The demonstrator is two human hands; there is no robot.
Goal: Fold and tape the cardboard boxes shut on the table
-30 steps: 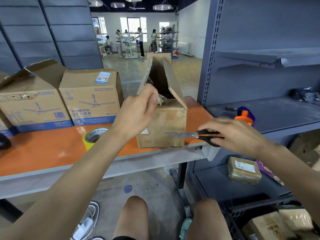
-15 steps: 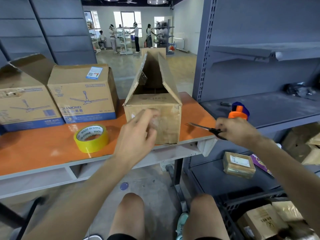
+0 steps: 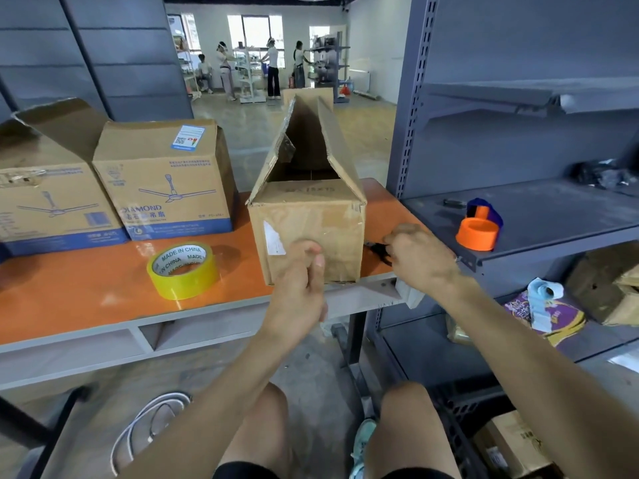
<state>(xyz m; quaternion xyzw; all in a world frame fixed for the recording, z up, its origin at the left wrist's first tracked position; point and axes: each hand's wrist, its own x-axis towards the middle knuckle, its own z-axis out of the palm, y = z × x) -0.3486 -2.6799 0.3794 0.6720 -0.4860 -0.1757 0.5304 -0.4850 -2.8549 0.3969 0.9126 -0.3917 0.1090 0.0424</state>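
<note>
A worn brown cardboard box [image 3: 340, 236] stands at the right end of the orange table [image 3: 86, 292], its long top flaps raised and its near short flap folded down. My left hand [image 3: 301, 281] hovers in front of the box's near face, its fingertips pinched together on what looks like a small scrap of clear tape. Just right of the box, my right hand [image 3: 422, 261] grips black-handled scissors [image 3: 378, 250] low over the table's corner. A yellow tape roll [image 3: 183, 269] lies flat on the table, left of the box.
Two printed fan boxes [image 3: 166, 181] [image 3: 45, 202] stand at the back left, the far left one with a raised flap. A grey shelf unit [image 3: 539, 216] on the right carries an orange tape roll [image 3: 479, 233]. More parcels lie on its lower shelves. My knees are under the table edge.
My left hand came down from the box's left flap to in front of the near face. My right hand carried the scissors from the box front to the table at its right.
</note>
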